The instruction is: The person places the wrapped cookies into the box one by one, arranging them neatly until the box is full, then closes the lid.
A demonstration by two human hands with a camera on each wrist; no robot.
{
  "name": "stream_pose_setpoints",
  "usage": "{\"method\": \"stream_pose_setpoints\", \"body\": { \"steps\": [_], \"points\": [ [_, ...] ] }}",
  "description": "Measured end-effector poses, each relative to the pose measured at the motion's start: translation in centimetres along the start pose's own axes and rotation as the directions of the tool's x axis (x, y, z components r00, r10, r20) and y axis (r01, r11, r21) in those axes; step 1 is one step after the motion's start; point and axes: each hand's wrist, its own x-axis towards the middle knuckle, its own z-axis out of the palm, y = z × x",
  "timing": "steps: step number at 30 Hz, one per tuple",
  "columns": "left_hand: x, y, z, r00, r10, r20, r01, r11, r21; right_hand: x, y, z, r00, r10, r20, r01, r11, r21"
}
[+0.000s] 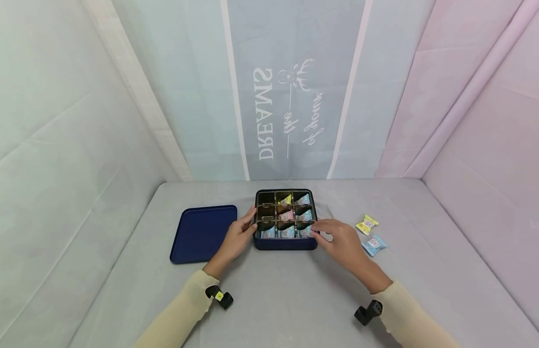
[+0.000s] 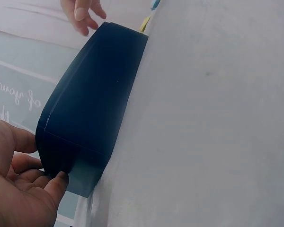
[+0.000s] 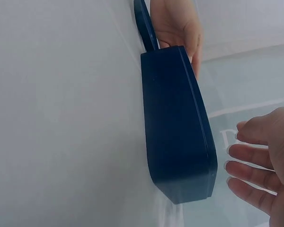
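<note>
A dark blue box (image 1: 286, 244) divided into several compartments holds small wrapped candies: a yellow one (image 1: 286, 199), a pink one (image 1: 286, 215), and light blue ones such as the candy (image 1: 287, 232) in the front middle. Two compartments on its left side hold none. My left hand (image 1: 239, 236) grips the box's left side, its fingers bent against the wall, as the left wrist view also shows. Over the front right compartment hovers my right hand (image 1: 341, 241), fingertips close to a blue candy (image 1: 305, 232). In the right wrist view its fingers (image 3: 248, 153) are loosely bent and carry nothing visible.
The flat dark blue lid (image 1: 204, 234) lies left of the box. To the right, a yellow candy (image 1: 367, 224) and a light blue candy (image 1: 374, 245) lie on the grey cloth surface (image 1: 278, 299). Fabric walls (image 1: 295, 96) enclose the back and sides.
</note>
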Motion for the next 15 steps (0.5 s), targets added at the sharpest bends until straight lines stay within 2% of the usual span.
{"method": "stream_pose_setpoints", "body": {
  "steps": [5,15],
  "points": [
    [0.1,0.0,-0.1,1.000,0.005,-0.004,-0.005,1.000,-0.012,-0.3,0.3,-0.9,1.000,0.024,-0.005,-0.024,1.000,-0.011],
    [0.1,0.1,-0.2,1.000,-0.002,0.016,0.002,1.000,0.009,-2.0,1.0,-2.0,0.993,0.110,0.042,-0.107,0.991,-0.078]
  ]
}}
